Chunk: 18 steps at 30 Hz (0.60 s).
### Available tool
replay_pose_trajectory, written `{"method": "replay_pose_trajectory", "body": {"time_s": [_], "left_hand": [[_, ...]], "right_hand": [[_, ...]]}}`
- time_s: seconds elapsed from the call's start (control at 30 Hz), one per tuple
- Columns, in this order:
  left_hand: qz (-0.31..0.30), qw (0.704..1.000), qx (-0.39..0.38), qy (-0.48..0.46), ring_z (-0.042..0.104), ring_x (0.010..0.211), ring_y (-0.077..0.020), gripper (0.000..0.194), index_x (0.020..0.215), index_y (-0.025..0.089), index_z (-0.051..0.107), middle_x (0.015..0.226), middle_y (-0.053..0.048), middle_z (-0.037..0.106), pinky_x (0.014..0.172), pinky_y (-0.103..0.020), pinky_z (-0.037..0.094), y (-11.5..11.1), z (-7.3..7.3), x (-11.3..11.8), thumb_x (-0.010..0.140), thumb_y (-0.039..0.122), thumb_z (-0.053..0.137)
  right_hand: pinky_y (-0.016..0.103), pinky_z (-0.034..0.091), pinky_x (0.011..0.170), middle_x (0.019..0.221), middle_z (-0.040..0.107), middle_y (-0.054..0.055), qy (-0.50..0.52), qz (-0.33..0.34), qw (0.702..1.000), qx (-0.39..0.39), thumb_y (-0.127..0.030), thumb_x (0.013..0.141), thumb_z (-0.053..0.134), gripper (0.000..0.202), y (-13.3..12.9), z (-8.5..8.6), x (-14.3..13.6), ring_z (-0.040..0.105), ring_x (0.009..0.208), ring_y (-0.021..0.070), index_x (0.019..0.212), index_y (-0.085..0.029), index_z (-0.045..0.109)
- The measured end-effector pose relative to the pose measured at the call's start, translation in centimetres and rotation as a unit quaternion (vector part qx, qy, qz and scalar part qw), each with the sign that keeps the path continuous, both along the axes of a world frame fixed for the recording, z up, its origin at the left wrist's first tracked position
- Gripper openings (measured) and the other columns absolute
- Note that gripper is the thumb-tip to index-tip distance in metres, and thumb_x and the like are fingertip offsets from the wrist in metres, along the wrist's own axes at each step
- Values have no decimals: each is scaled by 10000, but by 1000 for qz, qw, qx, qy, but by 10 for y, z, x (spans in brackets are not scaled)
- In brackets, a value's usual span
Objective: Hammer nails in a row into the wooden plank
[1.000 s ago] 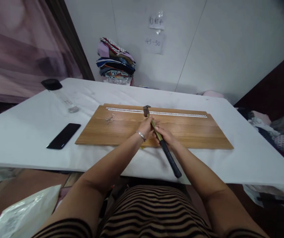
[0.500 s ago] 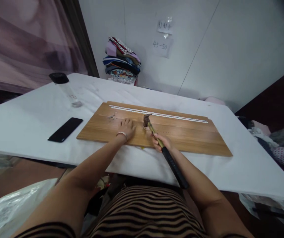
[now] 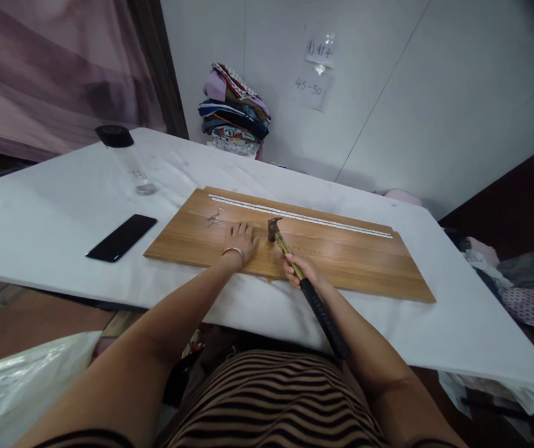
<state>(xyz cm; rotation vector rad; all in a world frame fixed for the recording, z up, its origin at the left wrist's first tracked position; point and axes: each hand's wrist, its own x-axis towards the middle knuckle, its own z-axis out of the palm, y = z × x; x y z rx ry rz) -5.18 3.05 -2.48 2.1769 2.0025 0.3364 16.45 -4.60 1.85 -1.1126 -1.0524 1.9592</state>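
Note:
My right hand (image 3: 300, 269) is wrapped round the neck of a claw hammer (image 3: 323, 318), below its rusty head. The black grip slants down toward my body. The hammer head is over the middle of a wooden board (image 3: 360, 261); whether it touches the wood I cannot tell. To its left my left hand (image 3: 241, 241), with a bracelet at the wrist, lies flat on the board, fingers stretched out. Several loose nails (image 3: 214, 217) lie beyond it to the left. A row of small dark dots (image 3: 307, 250) runs along the board right of the hammer.
Two white strips (image 3: 299, 216) run along the board's far side. On the white-covered table (image 3: 61, 205) are a black phone (image 3: 122, 238) and a clear bottle with a black lid (image 3: 129, 160). Folded clothes (image 3: 234, 115) are stacked by the wall.
My view has shifted slightly. The hammer head stays over nearly the same spot on the board, still in my right hand. My left hand remains flat beside it.

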Motion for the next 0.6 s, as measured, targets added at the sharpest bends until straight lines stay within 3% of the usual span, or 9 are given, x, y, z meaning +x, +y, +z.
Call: {"method": "replay_pose_trajectory", "body": {"time_s": [0.23,0.6], "left_hand": [[3,1000,-7,-2,402,1556,-345,511,1458,137,638,1651,-196,512,1265,-504,300,-1,1,2,1050,353,418],[5,1000,-2,-9,419,1538,-343,492,1436,164,659,1636,-186,532,1263,-508,297,0,0,1,1043,352,432]], "right_hand": [[240,225,348,560,438,-108,-18,-5,1000,13,-568,777,781,394,0,-4,-2,294,370,73,931,-243,620],[238,204,351,569,416,-106,-9,-9,1000,22,-541,842,741,340,2,-7,3,277,366,74,965,-249,620]]}}
